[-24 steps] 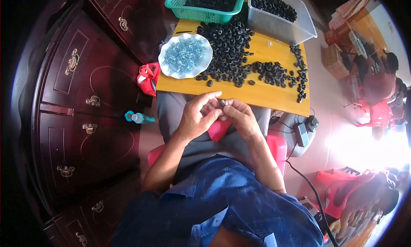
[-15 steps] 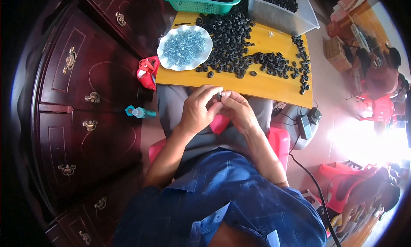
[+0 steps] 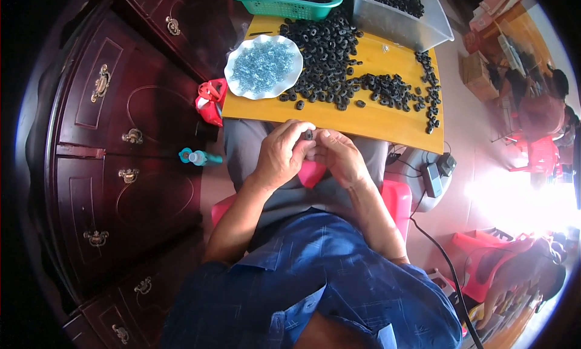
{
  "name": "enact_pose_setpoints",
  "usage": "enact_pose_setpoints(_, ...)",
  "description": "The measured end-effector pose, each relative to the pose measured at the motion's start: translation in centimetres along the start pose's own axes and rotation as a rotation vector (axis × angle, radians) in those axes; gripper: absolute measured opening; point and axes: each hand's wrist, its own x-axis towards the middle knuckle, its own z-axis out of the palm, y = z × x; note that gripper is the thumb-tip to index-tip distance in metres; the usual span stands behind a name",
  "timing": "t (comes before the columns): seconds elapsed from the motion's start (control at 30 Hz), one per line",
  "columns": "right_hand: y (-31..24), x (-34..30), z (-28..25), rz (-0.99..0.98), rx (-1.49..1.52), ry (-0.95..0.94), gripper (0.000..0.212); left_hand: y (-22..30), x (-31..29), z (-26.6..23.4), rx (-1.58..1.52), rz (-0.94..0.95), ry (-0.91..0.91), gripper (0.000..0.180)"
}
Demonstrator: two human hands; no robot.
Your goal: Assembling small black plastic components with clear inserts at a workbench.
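Observation:
My left hand [image 3: 281, 155] and my right hand [image 3: 340, 156] meet over my lap, just below the near edge of a yellow table [image 3: 387, 124]. Between their fingertips they pinch a small black ring-shaped part [image 3: 309, 134]. A heap of the same black rings [image 3: 330, 46] covers the table's middle, with more trailing to the right [image 3: 423, 85]. A white scalloped plate [image 3: 239, 88] holding small pale-blue pieces [image 3: 262, 66] stands at the table's left.
A green basket [image 3: 272, 7] and a clear plastic bin [image 3: 399, 25] of black rings stand at the table's far side. A dark wooden cabinet [image 3: 109, 143] fills the left. A red object [image 3: 210, 101] hangs by the table corner. Another person [image 3: 535, 107] sits far right.
The view has shifted slightly, so the table sits a little higher in the picture. Both hands stay together over my lap, working the small black ring.

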Motion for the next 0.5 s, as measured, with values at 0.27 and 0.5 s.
enact_pose_setpoints(0.27, -0.4, 0.2, 1.0, -0.039, -0.082, 0.011, 0.02, 0.1, -0.1, -0.3, 0.019, -0.001, -0.006, 0.03)
enact_pose_setpoints(0.5, -3.8, 2.3, 2.0, -0.14, -0.598, -0.06, 0.016, 0.7, -0.3, -0.4, -0.06, -0.062, 0.095, 0.047)
